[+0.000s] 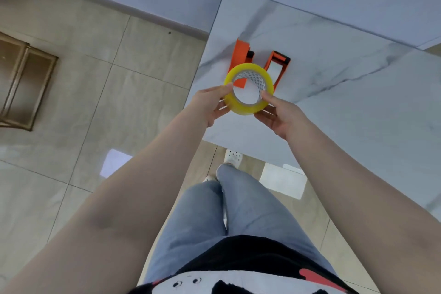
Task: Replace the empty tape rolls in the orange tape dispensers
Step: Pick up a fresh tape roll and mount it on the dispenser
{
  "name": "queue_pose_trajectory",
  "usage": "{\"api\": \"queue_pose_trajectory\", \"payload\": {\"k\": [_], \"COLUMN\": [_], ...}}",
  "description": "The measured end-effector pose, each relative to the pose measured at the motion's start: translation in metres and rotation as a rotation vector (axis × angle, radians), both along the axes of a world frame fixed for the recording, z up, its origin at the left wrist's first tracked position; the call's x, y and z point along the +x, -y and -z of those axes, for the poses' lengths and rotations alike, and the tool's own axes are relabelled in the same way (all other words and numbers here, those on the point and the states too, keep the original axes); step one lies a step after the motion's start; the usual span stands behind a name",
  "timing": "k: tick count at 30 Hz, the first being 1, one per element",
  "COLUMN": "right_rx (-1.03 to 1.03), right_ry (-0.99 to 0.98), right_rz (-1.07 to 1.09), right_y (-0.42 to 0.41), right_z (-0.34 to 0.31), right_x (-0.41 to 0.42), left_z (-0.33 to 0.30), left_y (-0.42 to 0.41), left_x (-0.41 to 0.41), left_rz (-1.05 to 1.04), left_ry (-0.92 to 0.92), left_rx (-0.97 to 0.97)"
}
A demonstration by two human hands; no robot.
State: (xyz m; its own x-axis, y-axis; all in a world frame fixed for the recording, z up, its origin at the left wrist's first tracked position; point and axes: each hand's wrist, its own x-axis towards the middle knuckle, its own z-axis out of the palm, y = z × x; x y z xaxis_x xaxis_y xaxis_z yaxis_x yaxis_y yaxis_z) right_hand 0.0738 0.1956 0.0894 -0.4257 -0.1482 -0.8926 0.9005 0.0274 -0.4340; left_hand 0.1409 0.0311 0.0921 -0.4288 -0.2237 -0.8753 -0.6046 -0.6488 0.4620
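A yellow tape roll (248, 108) with a white patterned core is held up in the air above the near left corner of the marble table (346, 79). My left hand (210, 105) grips its left rim, thumb on top. My right hand (278, 116) pinches its right side, thumb reaching into the core. Behind the roll, two orange tape dispensers stand on the table: one (241, 51) at the left, partly hidden by the roll, and one (278, 62) at the right with an open frame.
The table's left edge (207, 55) runs by a beige tiled floor (107, 102). A wood-framed glass piece (21, 83) stands at the far left. My legs and white shoes (232, 156) are below the table's near edge.
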Motion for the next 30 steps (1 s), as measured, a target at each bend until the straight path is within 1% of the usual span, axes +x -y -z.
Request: {"api": "queue_pose_trajectory", "payload": {"k": [7,10,12,15,18,23,27,30], "right_rx": [0.073,0.136,0.084,-0.065,-0.076,-0.107,-0.065,-0.026], "right_ry": [-0.02,-0.09,-0.128,-0.145,-0.112,-0.132,-0.246,-0.343], "right_rz": [0.087,0.112,0.125,0.112,0.115,0.148,0.288,0.346], "right_y": [0.023,0.029,0.034,0.046,0.059,0.077,0.088,0.091], "right_z": [0.012,0.017,0.021,0.026,0.035,0.052,0.065,0.071], "right_x": [-0.02,-0.021,-0.02,-0.02,-0.026,-0.038,-0.039,-0.039], "left_z": [0.009,0.012,0.015,0.017,0.028,0.048,0.058,0.068], "left_y": [0.015,0.016,0.016,0.018,0.024,0.044,0.058,0.067], "left_x": [-0.036,-0.05,-0.059,-0.071,-0.077,-0.08,-0.088,-0.09], "left_rz": [0.04,0.11,0.162,0.233,0.316,0.411,0.468,0.505], "left_ry": [0.048,0.057,0.038,0.036,0.014,-0.096,-0.197,-0.227], "left_rx": [-0.05,-0.103,-0.165,-0.255,-0.299,-0.28,-0.242,-0.201]}}
